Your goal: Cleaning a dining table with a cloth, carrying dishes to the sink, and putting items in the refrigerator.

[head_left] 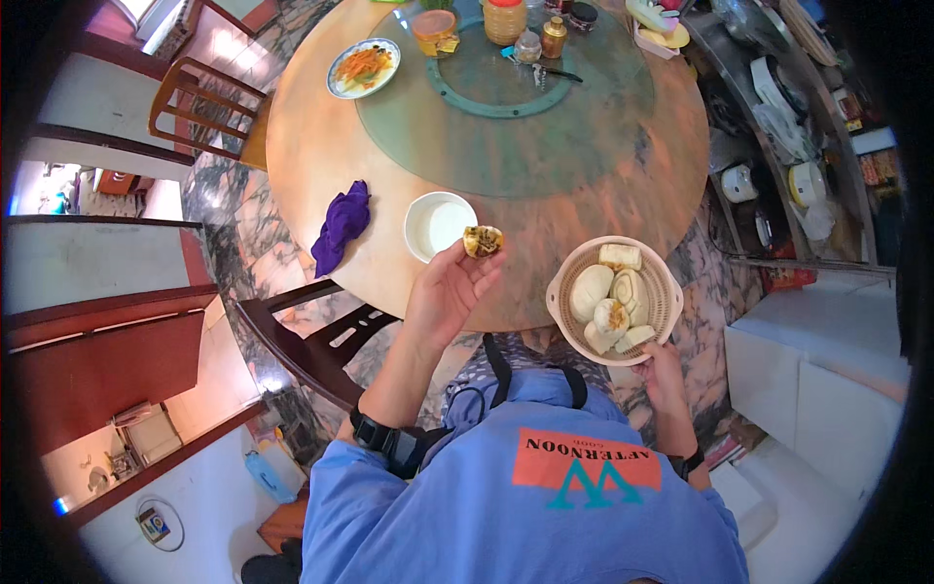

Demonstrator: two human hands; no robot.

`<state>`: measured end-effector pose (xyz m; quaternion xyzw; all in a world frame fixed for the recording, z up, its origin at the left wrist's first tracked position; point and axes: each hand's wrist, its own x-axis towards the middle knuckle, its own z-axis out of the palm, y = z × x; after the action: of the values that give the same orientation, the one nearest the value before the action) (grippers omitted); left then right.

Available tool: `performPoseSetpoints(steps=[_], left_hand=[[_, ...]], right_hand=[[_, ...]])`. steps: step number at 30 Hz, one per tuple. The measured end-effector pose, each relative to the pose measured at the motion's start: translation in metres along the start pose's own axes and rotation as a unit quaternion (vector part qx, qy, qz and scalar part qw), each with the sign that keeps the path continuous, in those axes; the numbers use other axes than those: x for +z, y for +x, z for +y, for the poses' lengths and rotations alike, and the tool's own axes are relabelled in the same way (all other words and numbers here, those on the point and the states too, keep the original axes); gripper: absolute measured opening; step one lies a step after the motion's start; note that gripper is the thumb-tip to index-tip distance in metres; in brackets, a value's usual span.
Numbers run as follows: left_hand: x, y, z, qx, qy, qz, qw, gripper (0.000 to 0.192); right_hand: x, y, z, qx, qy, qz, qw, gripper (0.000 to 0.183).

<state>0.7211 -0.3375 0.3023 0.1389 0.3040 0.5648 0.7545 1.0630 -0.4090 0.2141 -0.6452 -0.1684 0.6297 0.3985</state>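
Observation:
Between the fingers of my left hand [452, 292] is a bitten piece of filled bun [483, 241], its dark filling showing, near the rim of a white bowl [417, 237]. My right hand [662, 369] grips the near edge of a beige plastic basket [556, 296], which overlaps the table's near right edge. Inside the basket lie several pale steamed buns and rolls [592, 290], one torn with yellowish filling [613, 315]. A twisted purple cloth [341, 228] rests on the round table [394, 160], left of the bowl.
Farther back on the table are a plate [363, 68] of shredded orange food, a glass turntable [503, 109] with several jars, and a black-handled knife [562, 74]. A dark wooden chair [292, 328] stands at the near left, a lighter chair [208, 109] farther left. Metal shelves [795, 146] stand at the right.

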Motion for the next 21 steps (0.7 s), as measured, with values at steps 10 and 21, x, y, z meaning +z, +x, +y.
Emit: performPoseSetpoints(steps=[10, 21], left_hand=[[-0.088, 0.039, 0.022, 0.024, 0.087, 0.157, 0.984, 0.035], [-0.123, 0.102, 0.009, -0.013, 0.212, 0.223, 0.951, 0.034]], right_hand=[[-0.012, 0.007, 0.0, -0.004, -0.018, 0.019, 1.0, 0.024], [-0.02, 0.0, -0.002, -0.018, -0.012, 0.048, 0.999, 0.025]])
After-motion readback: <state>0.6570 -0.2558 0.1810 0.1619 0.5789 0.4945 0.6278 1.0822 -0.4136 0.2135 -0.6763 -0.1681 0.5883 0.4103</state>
